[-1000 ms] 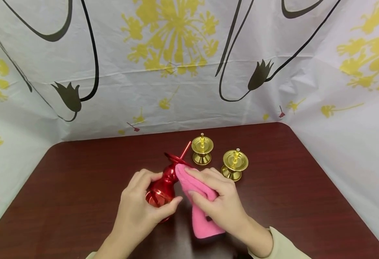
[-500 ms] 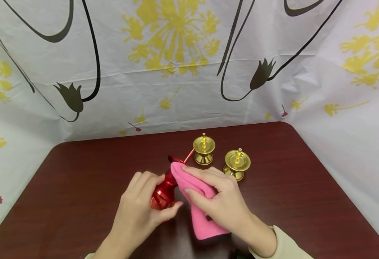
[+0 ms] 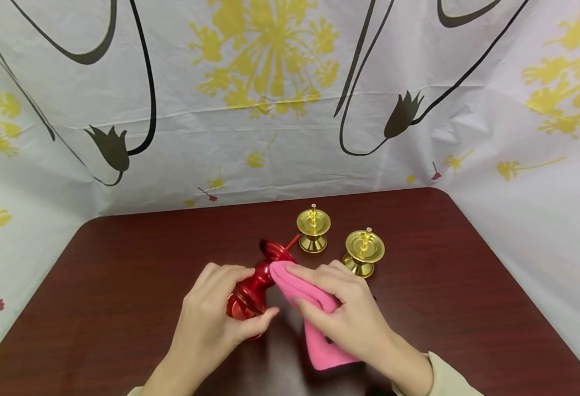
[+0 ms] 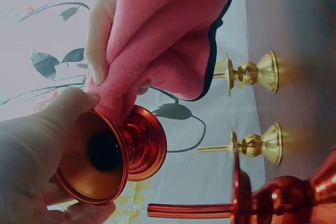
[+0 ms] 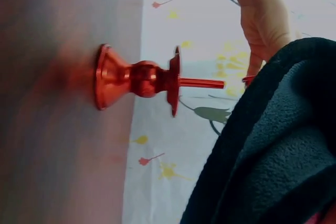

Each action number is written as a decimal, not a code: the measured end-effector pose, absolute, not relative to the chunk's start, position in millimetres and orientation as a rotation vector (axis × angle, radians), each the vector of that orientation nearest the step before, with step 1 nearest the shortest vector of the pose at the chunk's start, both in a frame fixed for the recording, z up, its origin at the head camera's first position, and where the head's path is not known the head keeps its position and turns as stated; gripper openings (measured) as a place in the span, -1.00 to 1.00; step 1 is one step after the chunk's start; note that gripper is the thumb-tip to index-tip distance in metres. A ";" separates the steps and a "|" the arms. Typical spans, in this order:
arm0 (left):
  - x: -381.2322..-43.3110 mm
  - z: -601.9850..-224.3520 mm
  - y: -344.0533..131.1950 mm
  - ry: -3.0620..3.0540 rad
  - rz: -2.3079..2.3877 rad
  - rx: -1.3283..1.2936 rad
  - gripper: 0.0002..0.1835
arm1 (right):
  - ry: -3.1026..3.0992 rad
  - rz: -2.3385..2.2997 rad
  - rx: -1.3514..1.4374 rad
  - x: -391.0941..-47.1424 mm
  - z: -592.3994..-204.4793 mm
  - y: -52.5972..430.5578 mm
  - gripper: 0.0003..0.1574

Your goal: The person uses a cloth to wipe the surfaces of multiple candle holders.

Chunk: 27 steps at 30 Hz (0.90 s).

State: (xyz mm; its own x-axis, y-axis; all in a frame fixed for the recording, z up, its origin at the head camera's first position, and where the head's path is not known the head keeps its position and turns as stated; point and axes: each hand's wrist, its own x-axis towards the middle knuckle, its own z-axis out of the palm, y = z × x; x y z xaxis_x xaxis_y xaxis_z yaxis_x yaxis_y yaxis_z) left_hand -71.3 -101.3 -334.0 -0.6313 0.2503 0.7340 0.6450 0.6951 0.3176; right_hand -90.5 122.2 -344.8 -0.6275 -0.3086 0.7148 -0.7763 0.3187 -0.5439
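Note:
My left hand (image 3: 208, 319) grips a shiny red metal candle holder (image 3: 255, 283) by its base, tilted above the table with its spike pointing away. Its hollow base (image 4: 97, 156) faces the left wrist camera. My right hand (image 3: 346, 305) pinches a pink cloth (image 3: 312, 308) and presses its folded tip against the holder's stem just under the dish. The cloth's other side (image 5: 283, 140) is dark and covers much of the right wrist view. A second red candle holder (image 5: 144, 78) stands upright on the table, mostly hidden by my left hand in the head view.
Two small brass candle holders (image 3: 313, 228) (image 3: 363, 253) stand behind and to the right of my hands on the dark red-brown table (image 3: 121, 286). Patterned white sheeting (image 3: 270, 165) closes in the back and both sides.
The cloth's tip slid slightly left, then came back right and toward me with my right hand. The held candle holder turned a little, its spike leaning further right.

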 end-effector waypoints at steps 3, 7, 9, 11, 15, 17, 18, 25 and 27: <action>-71.7 -334.7 -100.7 -2.240 -0.759 -0.699 -0.44 | -2.119 1.238 0.957 -90.5 -345.5 123.9 -0.50; -73.1 -333.7 -99.9 -2.231 -0.705 -0.731 -0.42 | -2.193 1.182 0.921 -90.4 -337.5 125.2 -0.48; -74.2 -332.8 -99.4 -2.213 -0.663 -0.763 -0.42 | -2.255 1.143 0.887 -90.6 -330.1 125.2 -0.47; -75.0 -332.3 -98.7 -2.200 -0.613 -0.797 -0.42 | -2.333 1.103 0.838 -91.0 -321.5 124.3 -0.47; -75.3 -332.2 -97.6 -2.179 -0.544 -0.831 -0.44 | -2.497 1.042 0.729 -92.0 -306.0 118.8 -0.49; -75.3 -332.8 -97.6 -2.171 -0.531 -0.828 -0.45 | -2.545 1.021 0.692 -92.3 -301.5 115.9 -0.49; -75.4 -333.0 -97.8 -2.171 -0.534 -0.823 -0.45 | -2.553 1.017 0.684 -92.3 -300.5 114.8 -0.48; -77.4 -334.7 -98.6 -2.136 -0.605 -0.807 -0.52 | -2.466 1.088 0.725 -90.1 -305.9 120.5 -0.46; -77.3 -334.9 -98.9 -2.124 -0.637 -0.790 -0.51 | -2.392 1.118 0.775 -90.1 -309.6 122.3 -0.46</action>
